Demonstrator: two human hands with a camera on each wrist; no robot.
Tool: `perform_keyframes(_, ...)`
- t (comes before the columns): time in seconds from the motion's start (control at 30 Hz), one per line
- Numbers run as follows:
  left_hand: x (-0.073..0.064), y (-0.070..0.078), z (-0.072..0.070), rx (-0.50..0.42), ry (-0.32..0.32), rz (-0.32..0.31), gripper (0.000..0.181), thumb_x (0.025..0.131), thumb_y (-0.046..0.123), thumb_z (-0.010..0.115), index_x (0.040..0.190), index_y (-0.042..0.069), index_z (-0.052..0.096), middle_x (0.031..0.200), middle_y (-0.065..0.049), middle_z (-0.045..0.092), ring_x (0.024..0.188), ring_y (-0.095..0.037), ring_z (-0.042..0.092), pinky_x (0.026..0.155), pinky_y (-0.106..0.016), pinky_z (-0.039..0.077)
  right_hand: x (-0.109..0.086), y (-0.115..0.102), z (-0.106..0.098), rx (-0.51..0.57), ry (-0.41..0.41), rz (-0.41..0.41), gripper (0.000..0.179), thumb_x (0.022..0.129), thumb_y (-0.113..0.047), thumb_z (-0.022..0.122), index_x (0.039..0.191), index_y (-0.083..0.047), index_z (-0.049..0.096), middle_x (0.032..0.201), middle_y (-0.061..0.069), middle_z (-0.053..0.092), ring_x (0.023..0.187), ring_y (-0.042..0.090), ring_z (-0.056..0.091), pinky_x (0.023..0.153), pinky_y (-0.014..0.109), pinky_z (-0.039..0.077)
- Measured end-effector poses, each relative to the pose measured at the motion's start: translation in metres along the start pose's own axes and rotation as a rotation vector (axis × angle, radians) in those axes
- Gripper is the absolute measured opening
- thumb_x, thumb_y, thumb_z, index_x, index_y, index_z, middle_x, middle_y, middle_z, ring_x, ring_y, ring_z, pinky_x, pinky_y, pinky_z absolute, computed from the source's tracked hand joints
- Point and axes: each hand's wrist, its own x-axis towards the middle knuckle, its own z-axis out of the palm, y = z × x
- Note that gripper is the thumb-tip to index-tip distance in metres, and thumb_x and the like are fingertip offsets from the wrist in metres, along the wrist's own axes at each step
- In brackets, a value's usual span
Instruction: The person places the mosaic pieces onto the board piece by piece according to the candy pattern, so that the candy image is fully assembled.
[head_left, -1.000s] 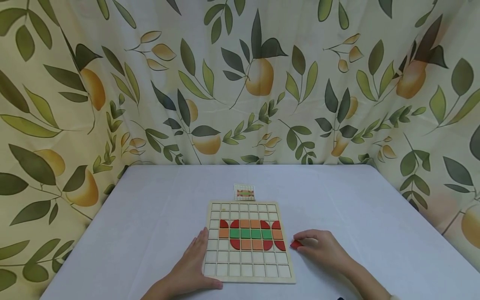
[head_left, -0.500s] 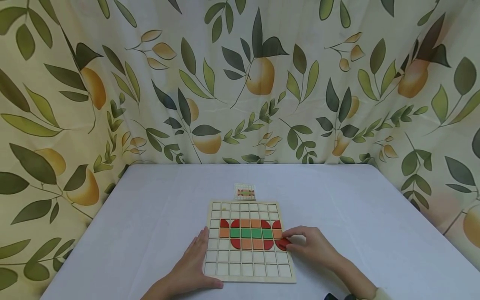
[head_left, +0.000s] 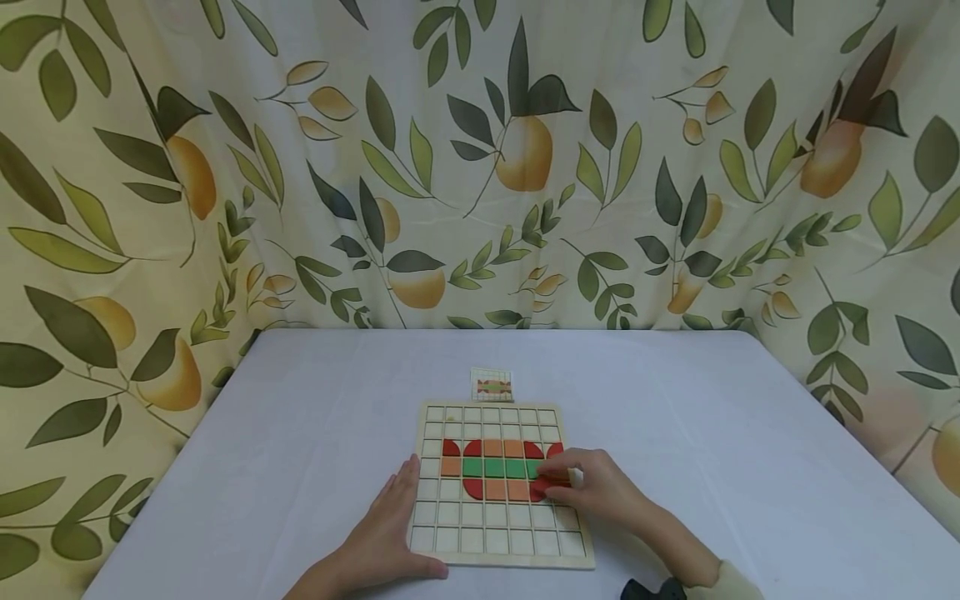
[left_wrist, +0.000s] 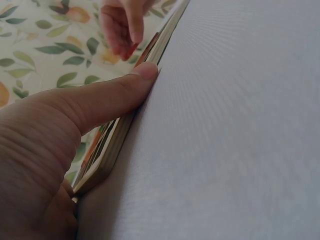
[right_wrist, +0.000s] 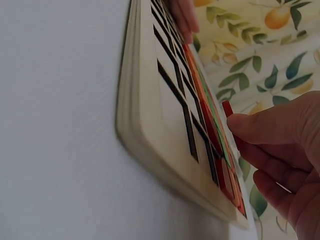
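A wooden grid board [head_left: 517, 561] lies flat on the table. Red rounded tiles, orange square tiles [head_left: 495, 489] and green square tiles [head_left: 491, 468] fill cells across its middle. My left hand [head_left: 375, 533] rests at the board's near left corner, fingers straight along the left side. In the left wrist view, its thumb [left_wrist: 110, 97] presses the board's near edge. Over the right part of the tile pattern, my right hand [head_left: 603, 493] pinches a small red tile [right_wrist: 227, 108] between thumb and fingers. The right wrist view shows this tile raised above the board. Its full outline is hidden by the fingers.
A small card [head_left: 492, 386] printed with a similar coloured pattern lies against the board's far edge. White cloth covers the table [head_left: 675, 400]. A leaf-and-fruit patterned curtain [head_left: 480, 167] hangs behind and at the sides.
My right hand has moved left from beside the board to over the pattern's right part, carrying the red tile. The left hand stays at the board's corner.
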Motion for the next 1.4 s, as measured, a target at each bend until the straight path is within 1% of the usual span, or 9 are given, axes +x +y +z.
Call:
perform_keyframes(0.1,0.0,0.0,0.0,-0.005,0.001,0.001,0.137,0.052,0.068,0.074,0.146,-0.001,0.003,0.152,-0.016,0.007,0.138,-0.026,0.006,0.109,-0.048,0.008,0.007,-0.002,0.004,-0.008,0.003,-0.063,0.02,0.08,-0.012,0.072,0.098,-0.006,0.07,0.092,-0.004,0.067,0.084,0.013,0.059,0.076,0.031,0.051)
perform_keyframes(0.23,0.0,0.001,-0.001,-0.009,0.001,-0.003,0.137,0.052,0.068,0.074,0.146,0.0,0.003,0.152,-0.016,0.007,0.138,-0.026,0.006,0.109,-0.048,0.008,0.016,-0.005,0.01,-0.008,-0.006,-0.117,0.02,0.08,-0.011,0.071,0.1,-0.005,0.07,0.096,-0.001,0.068,0.089,0.014,0.061,0.078,0.032,0.051)
perform_keyframes(0.33,0.0,0.001,0.0,-0.01,-0.003,-0.005,0.137,0.052,0.068,0.075,0.146,0.0,0.003,0.152,-0.015,0.007,0.138,-0.025,0.006,0.109,-0.048,0.008,0.021,-0.007,0.013,0.01,-0.022,-0.128,0.021,0.081,-0.01,0.071,0.101,-0.004,0.069,0.099,0.001,0.068,0.093,0.015,0.061,0.081,0.034,0.05)
perform_keyframes(0.63,0.0,0.002,-0.002,-0.005,-0.003,0.004,0.136,0.053,0.068,0.074,0.146,-0.001,0.003,0.152,-0.016,0.008,0.138,-0.026,0.006,0.109,-0.048,0.008,0.036,-0.022,0.026,0.063,-0.041,-0.168,0.022,0.081,-0.009,0.07,0.101,-0.003,0.069,0.099,0.003,0.068,0.094,0.015,0.061,0.081,0.032,0.05)
perform_keyframes(0.77,-0.001,0.001,-0.003,-0.003,-0.007,0.015,0.135,0.054,0.068,0.073,0.146,-0.001,0.002,0.152,-0.016,0.007,0.138,-0.025,0.006,0.109,-0.048,0.008,0.043,-0.029,0.035,0.07,-0.066,-0.168,0.021,0.081,-0.009,0.071,0.1,-0.003,0.07,0.099,0.002,0.068,0.093,0.014,0.061,0.08,0.032,0.05)
perform_keyframes(0.9,-0.002,0.001,-0.003,-0.001,-0.004,0.032,0.135,0.055,0.069,0.073,0.146,-0.001,0.002,0.152,-0.016,0.007,0.138,-0.025,0.006,0.109,-0.048,0.008,0.05,-0.034,0.042,0.062,-0.093,-0.179,0.019,0.08,-0.008,0.071,0.099,-0.006,0.07,0.095,-0.001,0.068,0.088,0.011,0.061,0.077,0.029,0.051)
perform_keyframes(1.03,-0.002,0.001,-0.004,-0.004,-0.005,0.035,0.135,0.055,0.069,0.072,0.146,-0.001,0.002,0.152,-0.016,0.006,0.138,-0.026,0.005,0.108,-0.049,0.009,0.055,-0.037,0.047,0.054,-0.123,-0.184,0.019,0.08,-0.009,0.071,0.099,-0.007,0.071,0.095,-0.002,0.068,0.089,0.008,0.06,0.078,0.026,0.049)
perform_keyframes(1.33,-0.002,0.0,-0.004,-0.008,-0.01,0.036,0.134,0.055,0.069,0.072,0.146,0.0,0.001,0.152,-0.016,0.005,0.138,-0.026,0.005,0.108,-0.05,0.008,0.06,-0.041,0.055,0.048,-0.189,-0.095,0.024,0.081,-0.011,0.07,0.106,-0.01,0.07,0.099,-0.01,0.065,0.088,0.002,0.056,0.079,0.022,0.048)
perform_keyframes(1.4,-0.001,0.0,-0.003,-0.013,-0.012,0.034,0.134,0.055,0.068,0.072,0.146,0.0,0.001,0.152,-0.015,0.005,0.138,-0.026,0.005,0.108,-0.05,0.008,0.062,-0.042,0.056,0.039,-0.199,-0.09,0.024,0.081,-0.01,0.07,0.106,-0.01,0.07,0.1,-0.01,0.065,0.09,0.001,0.056,0.08,0.021,0.047)
